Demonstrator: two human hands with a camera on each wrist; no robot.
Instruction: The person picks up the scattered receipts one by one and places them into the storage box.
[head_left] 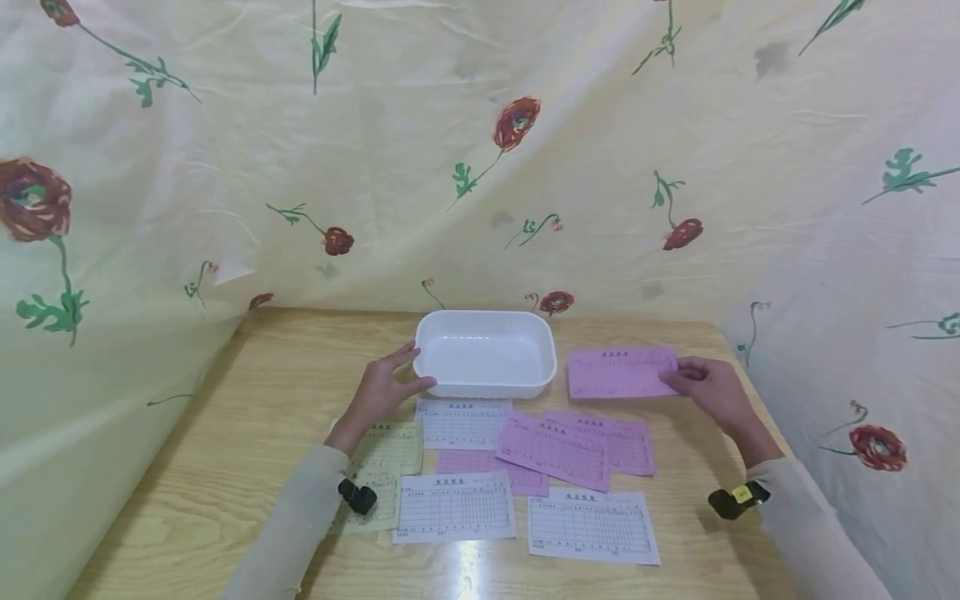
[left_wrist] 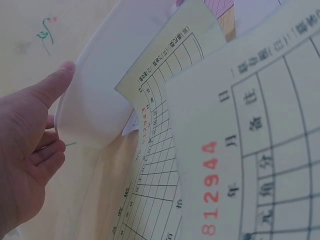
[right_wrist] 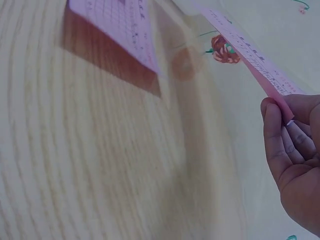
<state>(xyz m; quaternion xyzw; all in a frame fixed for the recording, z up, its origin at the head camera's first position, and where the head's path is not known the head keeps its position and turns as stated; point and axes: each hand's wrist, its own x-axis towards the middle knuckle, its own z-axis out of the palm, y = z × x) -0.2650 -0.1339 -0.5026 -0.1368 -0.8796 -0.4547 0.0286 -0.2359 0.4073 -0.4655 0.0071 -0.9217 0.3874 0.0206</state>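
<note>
A pink slip [head_left: 618, 372] is pinched at its right edge by the right hand [head_left: 712, 392], just right of a white tray [head_left: 485, 354]; the left hand [head_left: 382, 390], fingers relaxed, touches the tray's left wall; more slips [head_left: 525, 467] lie on the wooden surface [head_left: 247, 417].

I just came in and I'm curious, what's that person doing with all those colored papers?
A person sits at a wooden table. Their right hand pinches one pink slip by its edge, lifted beside an empty white tray. Their left hand rests with open fingers against the tray's left side. More pink slips, white slips and yellowish slips lie spread out in front of the tray.
</note>
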